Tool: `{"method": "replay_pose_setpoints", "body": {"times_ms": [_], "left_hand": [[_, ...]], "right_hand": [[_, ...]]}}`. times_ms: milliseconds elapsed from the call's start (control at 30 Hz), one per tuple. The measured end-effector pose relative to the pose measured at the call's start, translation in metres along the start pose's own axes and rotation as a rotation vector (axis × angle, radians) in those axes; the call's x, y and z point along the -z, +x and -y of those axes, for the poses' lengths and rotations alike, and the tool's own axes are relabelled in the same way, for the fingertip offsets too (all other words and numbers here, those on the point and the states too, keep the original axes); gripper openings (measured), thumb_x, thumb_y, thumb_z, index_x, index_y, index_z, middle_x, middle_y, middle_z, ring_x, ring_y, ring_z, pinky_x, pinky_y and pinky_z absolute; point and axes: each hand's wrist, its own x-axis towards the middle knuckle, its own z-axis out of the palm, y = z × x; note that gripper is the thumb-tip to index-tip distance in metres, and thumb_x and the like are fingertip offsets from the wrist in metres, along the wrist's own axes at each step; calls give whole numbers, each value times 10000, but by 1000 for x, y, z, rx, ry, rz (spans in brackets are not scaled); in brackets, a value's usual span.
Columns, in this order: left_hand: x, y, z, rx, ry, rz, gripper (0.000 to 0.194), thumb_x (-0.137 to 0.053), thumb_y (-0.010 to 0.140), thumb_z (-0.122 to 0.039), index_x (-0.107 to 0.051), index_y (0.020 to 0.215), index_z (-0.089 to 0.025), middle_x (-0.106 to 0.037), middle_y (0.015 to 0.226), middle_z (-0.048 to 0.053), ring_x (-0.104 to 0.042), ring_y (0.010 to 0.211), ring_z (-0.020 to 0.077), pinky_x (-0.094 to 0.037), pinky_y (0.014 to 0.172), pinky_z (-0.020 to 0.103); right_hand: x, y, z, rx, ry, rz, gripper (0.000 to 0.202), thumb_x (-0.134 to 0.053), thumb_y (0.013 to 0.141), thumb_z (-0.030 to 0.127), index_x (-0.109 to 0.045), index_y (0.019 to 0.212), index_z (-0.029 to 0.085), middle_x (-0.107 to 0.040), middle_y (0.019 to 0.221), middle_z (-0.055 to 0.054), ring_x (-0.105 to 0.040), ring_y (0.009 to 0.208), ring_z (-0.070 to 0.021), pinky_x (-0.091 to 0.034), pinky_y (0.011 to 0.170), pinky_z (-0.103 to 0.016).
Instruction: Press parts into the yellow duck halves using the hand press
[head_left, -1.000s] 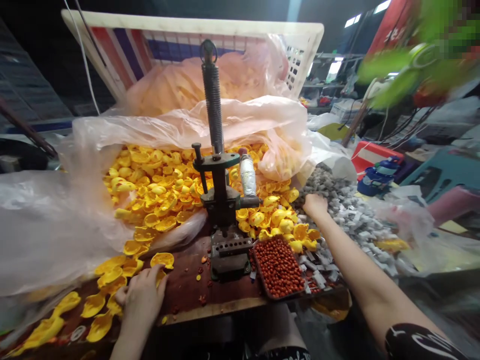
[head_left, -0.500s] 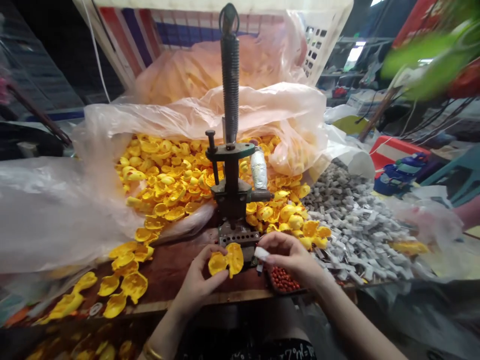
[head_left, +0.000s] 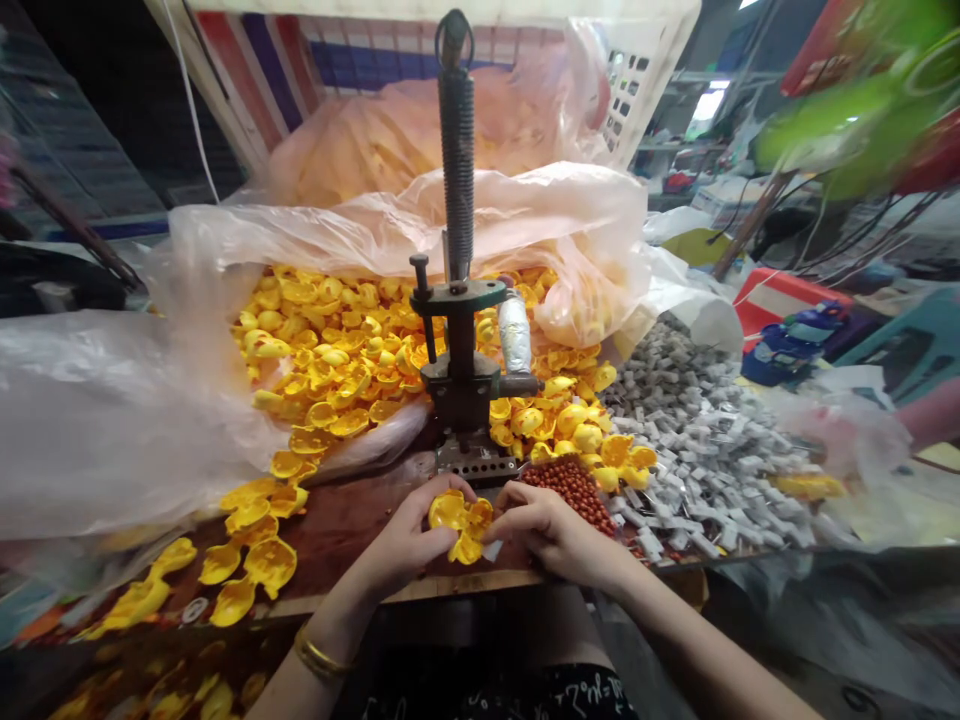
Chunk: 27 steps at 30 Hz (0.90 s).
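Note:
Just in front of the hand press (head_left: 465,390), my left hand (head_left: 412,535) grips an opened yellow plastic shell (head_left: 466,540) between thumb and fingers. My right hand (head_left: 536,525) is closed at the shell's right side, its fingertips against the shell. A small white piece (head_left: 492,551) shows under the right fingertips, partly hidden by them. Right of the press base, behind my right hand, lie many small red beads (head_left: 570,485).
Behind the press is a plastic bag (head_left: 405,215) with a heap of yellow shells (head_left: 330,350). Loose shells (head_left: 270,565) lie on the left of the wooden table (head_left: 337,530). Grey-white parts (head_left: 697,440) are piled at the right. A blue object (head_left: 791,345) stands beyond them.
My right hand has moved left and down with the white piece, up to the yellow shell. The shell has turned in my left hand. More of the red beads shows behind my right hand.

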Motion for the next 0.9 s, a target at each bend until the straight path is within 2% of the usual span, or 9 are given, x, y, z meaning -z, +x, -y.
{"method": "replay_pose_setpoints", "body": {"times_ms": [200,367,467,633,700,900], "left_hand": [[0,5,-8,6,7,31,323,-476,570,-135,-494,888,-189,-472,644,-64,-416,538,81,-308,478,182],[1,8,-6,-25,3,31,304,-469,565,-148,-498,866,-182,-465,664,-55,-428,575,94,-328,507,194],[3,9,-4,-69,48,-8,306,-462,561,-136,-504,861,-179,-459,680,-52,-426,595,96,-332,531,199],[7,9,-2,-162,117,-82,316,-475,616,-126,-499,925,-185,-495,752,-34,-450,645,115,-362,588,222],[9,9,-1,-167,107,-88,302,-485,632,-144,-489,931,-186,-506,760,-27,-456,647,124,-363,588,231],[5,8,-2,-158,176,-110,315,-473,620,-117,-493,927,-186,-508,746,-31,-446,642,121,-353,586,229]], "right_hand": [[-7,1,1,-81,31,-36,444,-473,712,-46,-736,927,240,-478,850,-4,-518,783,-104,-426,688,-204],[-18,1,-1,-51,10,-94,368,-458,780,-25,-709,888,223,-423,880,-15,-480,801,-114,-435,708,-224],[-25,4,0,-58,22,-121,323,-448,797,-14,-676,876,200,-418,902,-25,-478,832,-126,-450,725,-237],[-35,9,0,-120,53,-301,288,-411,852,43,-655,871,195,-461,909,-41,-503,875,-147,-464,783,-272],[-36,10,0,-137,71,-344,298,-402,845,45,-657,868,197,-472,909,-45,-511,871,-153,-471,787,-284],[-36,12,6,-156,-30,-348,278,-422,794,13,-633,842,187,-452,908,-47,-503,873,-162,-472,803,-296]]}}
